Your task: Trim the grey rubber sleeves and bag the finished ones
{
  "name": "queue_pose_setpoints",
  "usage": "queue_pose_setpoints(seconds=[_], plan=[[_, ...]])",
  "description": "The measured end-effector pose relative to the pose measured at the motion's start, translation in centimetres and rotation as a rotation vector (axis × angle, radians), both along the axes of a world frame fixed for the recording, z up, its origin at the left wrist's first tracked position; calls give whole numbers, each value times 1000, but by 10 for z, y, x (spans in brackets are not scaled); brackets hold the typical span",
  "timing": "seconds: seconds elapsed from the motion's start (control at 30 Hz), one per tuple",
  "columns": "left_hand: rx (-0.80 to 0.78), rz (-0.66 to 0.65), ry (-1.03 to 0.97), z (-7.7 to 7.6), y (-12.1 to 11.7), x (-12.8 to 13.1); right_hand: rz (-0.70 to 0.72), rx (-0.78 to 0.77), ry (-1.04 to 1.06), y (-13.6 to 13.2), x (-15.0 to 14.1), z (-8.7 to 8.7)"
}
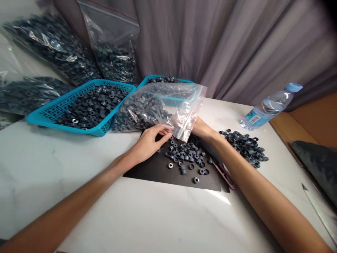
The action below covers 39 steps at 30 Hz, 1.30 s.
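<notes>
A clear zip bag [137, 109], part filled with small dark grey ring-like parts, lies on its side with its mouth toward the right. My left hand [152, 140] is at the bag's lower edge, thumb and fingers curled together on the plastic. My right hand [181, 121] reaches into the bag's mouth; its fingers are blurred behind shiny plastic. Below both hands, a loose heap of grey ring parts [186, 151] is spread on a black mat [150, 172]. A pink-handled tool [225, 177] lies on the mat's right side, beside my right forearm.
Blue baskets [98, 131] [150, 76] of similar parts stand behind and left. Full zip bags [113, 59] lean at the back left. Another pile of parts [244, 146] and a tilted-looking water bottle [271, 107] are at right. A cardboard box [313, 130] borders the table there.
</notes>
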<state>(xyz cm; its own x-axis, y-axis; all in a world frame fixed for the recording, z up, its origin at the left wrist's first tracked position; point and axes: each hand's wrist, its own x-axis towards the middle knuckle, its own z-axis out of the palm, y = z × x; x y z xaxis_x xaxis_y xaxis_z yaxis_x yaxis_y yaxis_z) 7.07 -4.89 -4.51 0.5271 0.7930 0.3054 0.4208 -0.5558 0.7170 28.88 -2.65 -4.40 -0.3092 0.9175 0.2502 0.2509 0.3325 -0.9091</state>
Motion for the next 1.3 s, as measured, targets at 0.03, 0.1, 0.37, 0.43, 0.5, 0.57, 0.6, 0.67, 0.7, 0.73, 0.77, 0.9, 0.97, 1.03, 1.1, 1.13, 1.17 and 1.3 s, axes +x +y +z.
queue_pose_setpoints(seconds=[0.03, 0.1, 0.37, 0.43, 0.5, 0.57, 0.6, 0.67, 0.7, 0.73, 0.77, 0.9, 0.97, 1.03, 1.1, 1.13, 1.17, 1.3], plan=[[-4, 0, -11, 1, -3, -1, 2, 12, 3, -2, -3, 3], [-19, -12, -37, 4, -9, -3, 26, 29, -2, -9, -7, 9], [44, -112, -145, 11, -41, 3, -58, 85, 43, -76, -5, 18], [94, -133, -164, 11, -49, 6, -94, 65, 68, -95, -2, 15], [98, -157, -182, 11, -55, 9, -120, 43, 70, -111, 0, 13], [67, -159, -202, 12, -60, 12, -131, 16, 52, -122, 1, 12], [40, -153, -215, 12, -62, 14, -131, -1, 38, -126, 1, 13], [-31, -144, -241, 12, -64, 17, -129, -27, 6, -133, 2, 15], [-69, -144, -250, 11, -65, 19, -126, -37, -14, -135, 3, 16], [-100, -146, -256, 11, -65, 20, -122, -41, -46, -138, 5, 17], [-118, -147, -262, 10, -65, 20, -124, -35, -100, -140, 8, 19], [-119, -129, -263, 9, -65, 21, -269, 46, -547, -148, 31, 24], [-138, -121, -266, 9, -64, 21, -327, 20, -765, -151, 45, 23], [-180, -123, -276, 8, -63, 21, -322, -56, -880, -153, 56, 20], [-226, -124, -286, 7, -62, 21, -300, -127, -919, -153, 63, 16], [-243, -122, -291, 6, -62, 21, -282, -154, -916, -153, 65, 14], [-255, -118, -294, 5, -62, 21, -257, -181, -900, -153, 66, 12], [-289, -112, -293, 4, -63, 22, -166, -221, -786, -153, 69, 10]])
